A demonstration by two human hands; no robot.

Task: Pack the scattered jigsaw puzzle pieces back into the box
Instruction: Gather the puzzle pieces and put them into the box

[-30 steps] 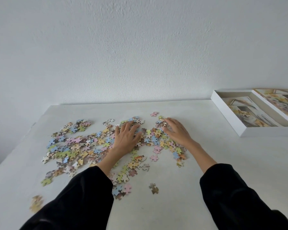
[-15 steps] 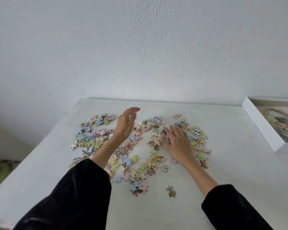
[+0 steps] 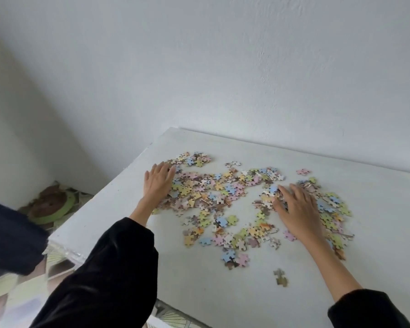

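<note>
Scattered puzzle pieces (image 3: 223, 190) cover the middle of the white desk (image 3: 223, 292), whose far edge meets the wall (image 3: 223, 67); bare surface lies nearer the person and to the right; the left grip (image 3: 158, 183) lies flat, fingers straight, on the scatter's left fringe, near the desk's left edge; the right grip (image 3: 298, 209) rests spread fingers on the right cluster, clasping nothing.

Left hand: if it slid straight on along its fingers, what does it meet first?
Probably the far cluster of puzzle pieces, just past the fingertips of the left hand; beyond that, bare table.
</note>
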